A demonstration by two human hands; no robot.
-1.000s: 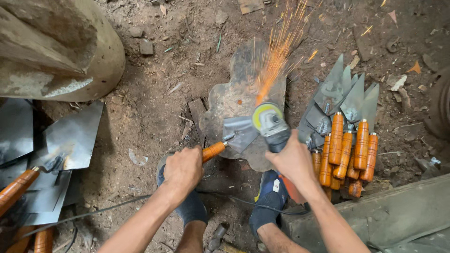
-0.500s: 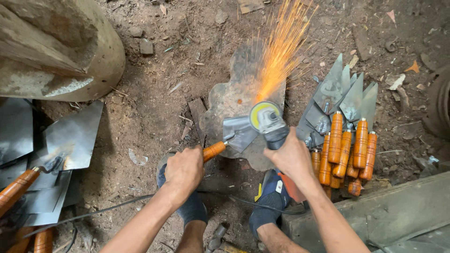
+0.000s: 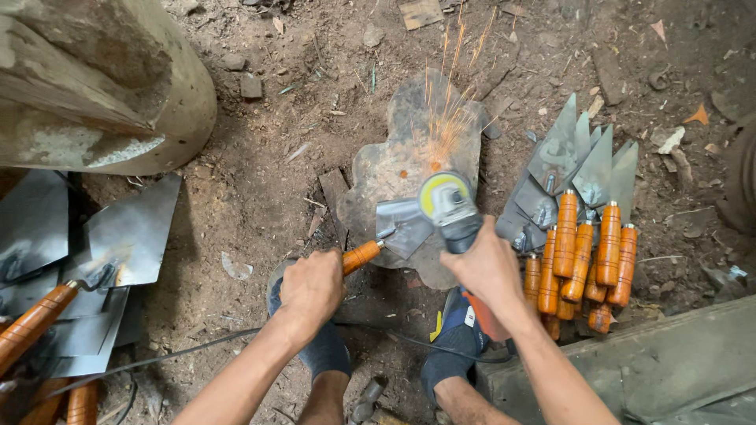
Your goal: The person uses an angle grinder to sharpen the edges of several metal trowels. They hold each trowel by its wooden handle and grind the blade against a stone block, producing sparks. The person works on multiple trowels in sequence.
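Fewer sparks fly now toward the top centre than half a second ago, thinner above the grey steel trowel blade [image 3: 403, 224] lying on the flat stone [image 3: 409, 134] at mid-frame. The left hand [image 3: 311, 287] stays clenched round its orange wooden handle [image 3: 361, 256], and the right hand [image 3: 488, 267] stays wrapped round the yellow-disc angle grinder [image 3: 446, 201], so grinding looks lighter; finished orange-handled trowels [image 3: 579, 236] lie stacked at right.

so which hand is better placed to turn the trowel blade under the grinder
Left. The left hand already grips the trowel by its orange handle, while the right hand is taken up holding the angle grinder on the blade.
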